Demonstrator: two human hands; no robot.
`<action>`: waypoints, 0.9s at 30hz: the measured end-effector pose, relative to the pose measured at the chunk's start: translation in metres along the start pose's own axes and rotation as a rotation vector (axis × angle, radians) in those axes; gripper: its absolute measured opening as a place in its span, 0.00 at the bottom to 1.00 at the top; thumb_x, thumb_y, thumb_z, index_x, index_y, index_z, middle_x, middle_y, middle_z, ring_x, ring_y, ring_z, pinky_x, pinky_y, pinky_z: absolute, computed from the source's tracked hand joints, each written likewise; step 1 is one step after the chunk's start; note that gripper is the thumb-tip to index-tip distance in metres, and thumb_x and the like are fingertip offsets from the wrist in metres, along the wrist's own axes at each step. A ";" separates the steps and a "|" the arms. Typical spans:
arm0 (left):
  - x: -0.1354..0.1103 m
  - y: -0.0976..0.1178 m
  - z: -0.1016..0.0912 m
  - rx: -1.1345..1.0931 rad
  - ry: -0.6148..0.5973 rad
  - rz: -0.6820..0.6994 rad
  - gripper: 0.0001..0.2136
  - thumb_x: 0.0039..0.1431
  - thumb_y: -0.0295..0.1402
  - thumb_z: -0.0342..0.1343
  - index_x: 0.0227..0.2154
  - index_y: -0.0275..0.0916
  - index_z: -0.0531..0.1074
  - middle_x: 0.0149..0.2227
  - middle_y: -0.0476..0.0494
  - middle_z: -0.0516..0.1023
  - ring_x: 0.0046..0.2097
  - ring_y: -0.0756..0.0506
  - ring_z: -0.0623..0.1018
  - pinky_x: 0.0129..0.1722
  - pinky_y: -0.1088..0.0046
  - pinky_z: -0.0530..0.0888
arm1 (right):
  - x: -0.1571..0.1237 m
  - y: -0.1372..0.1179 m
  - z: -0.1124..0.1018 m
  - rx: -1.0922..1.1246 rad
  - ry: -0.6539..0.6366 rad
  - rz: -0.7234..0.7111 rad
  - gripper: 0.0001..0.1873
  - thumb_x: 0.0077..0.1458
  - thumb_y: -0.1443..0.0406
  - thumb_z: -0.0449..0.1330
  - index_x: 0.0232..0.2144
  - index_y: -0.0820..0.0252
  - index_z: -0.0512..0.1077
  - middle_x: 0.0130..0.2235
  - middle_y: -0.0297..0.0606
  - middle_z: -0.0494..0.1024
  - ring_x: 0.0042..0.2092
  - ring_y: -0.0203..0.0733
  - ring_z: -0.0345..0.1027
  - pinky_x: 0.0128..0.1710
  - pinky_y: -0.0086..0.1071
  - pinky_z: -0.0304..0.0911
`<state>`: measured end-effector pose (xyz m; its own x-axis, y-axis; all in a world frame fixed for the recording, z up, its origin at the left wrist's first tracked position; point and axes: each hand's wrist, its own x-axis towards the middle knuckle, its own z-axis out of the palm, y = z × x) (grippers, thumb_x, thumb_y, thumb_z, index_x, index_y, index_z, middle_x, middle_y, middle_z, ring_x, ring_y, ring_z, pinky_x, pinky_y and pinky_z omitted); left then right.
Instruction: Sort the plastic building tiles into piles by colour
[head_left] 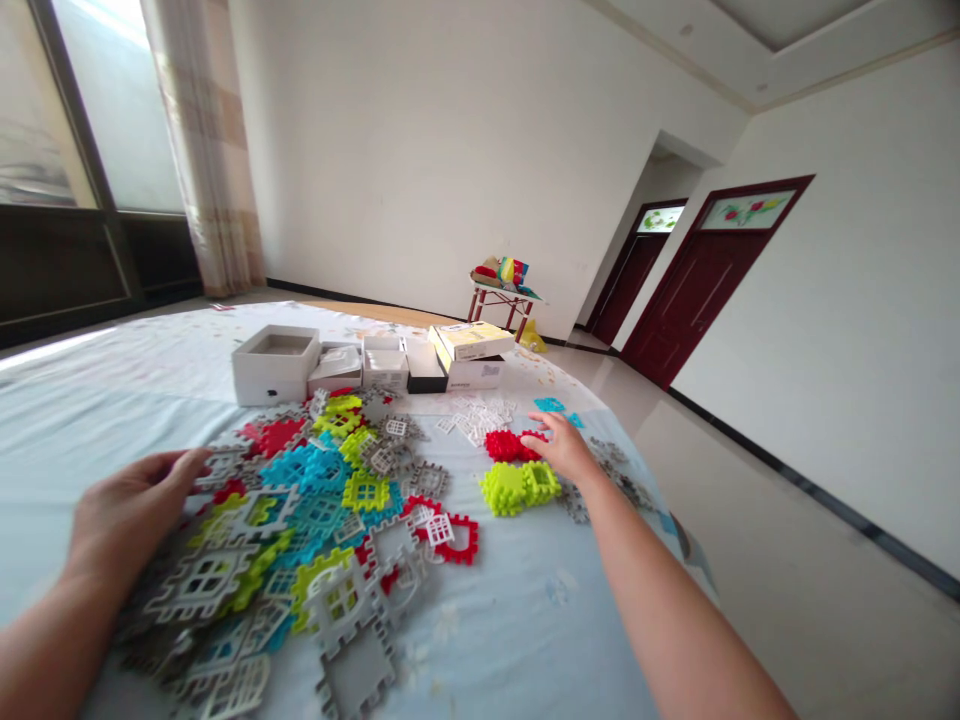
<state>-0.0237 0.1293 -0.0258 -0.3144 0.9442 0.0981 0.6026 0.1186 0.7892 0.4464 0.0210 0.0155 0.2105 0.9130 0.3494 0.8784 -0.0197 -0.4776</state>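
My left hand [139, 505] is at the left edge of a mixed heap of toy building panels [319, 515] with notched edges, in grey, lime, blue and red. Its thumb and fingers are drawn together beside a grey panel [229, 466]; whatever they hold is hidden. On the right, my right hand [562, 445] reaches over a small pile of red panels [506, 445], fingers apart, with the fingertips at the pile's right side. Just in front of that lies a stack of lime panels [517, 487]. White window pieces [480, 420] lie spread behind the red pile.
Several boxes stand along the back: an open white box [276, 365], smaller trays and a yellow-lidded box [472, 340]. Blue panels [550, 405] and grey panels [622, 490] lie near the table's right edge. A small side table [499, 290] stands by the wall.
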 end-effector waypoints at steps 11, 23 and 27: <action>-0.010 0.010 -0.003 -0.057 0.000 -0.036 0.24 0.43 0.48 0.52 0.40 0.38 0.73 0.25 0.46 0.76 0.27 0.49 0.72 0.24 0.78 0.65 | -0.068 -0.102 0.051 0.104 -0.346 -0.460 0.18 0.44 0.63 0.64 0.40 0.59 0.72 0.40 0.39 0.75 0.44 0.41 0.65 0.46 0.33 0.58; -0.020 0.026 -0.009 0.013 -0.005 -0.057 0.21 0.46 0.47 0.49 0.38 0.40 0.73 0.28 0.47 0.76 0.25 0.49 0.72 0.25 0.76 0.65 | -0.070 -0.102 0.069 -0.048 -0.188 -0.559 0.11 0.58 0.64 0.50 0.32 0.59 0.72 0.33 0.37 0.76 0.39 0.37 0.65 0.43 0.31 0.56; -0.015 0.018 -0.008 0.012 -0.020 -0.057 0.22 0.46 0.47 0.49 0.40 0.40 0.73 0.28 0.47 0.77 0.24 0.49 0.72 0.25 0.76 0.65 | -0.051 -0.100 0.053 -0.075 -0.104 -0.412 0.14 0.59 0.63 0.48 0.29 0.59 0.72 0.30 0.38 0.74 0.37 0.37 0.65 0.39 0.29 0.56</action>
<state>-0.0139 0.1151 -0.0079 -0.3339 0.9417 0.0407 0.5928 0.1762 0.7859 0.3250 -0.0022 0.0029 -0.2052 0.8870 0.4137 0.9097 0.3288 -0.2537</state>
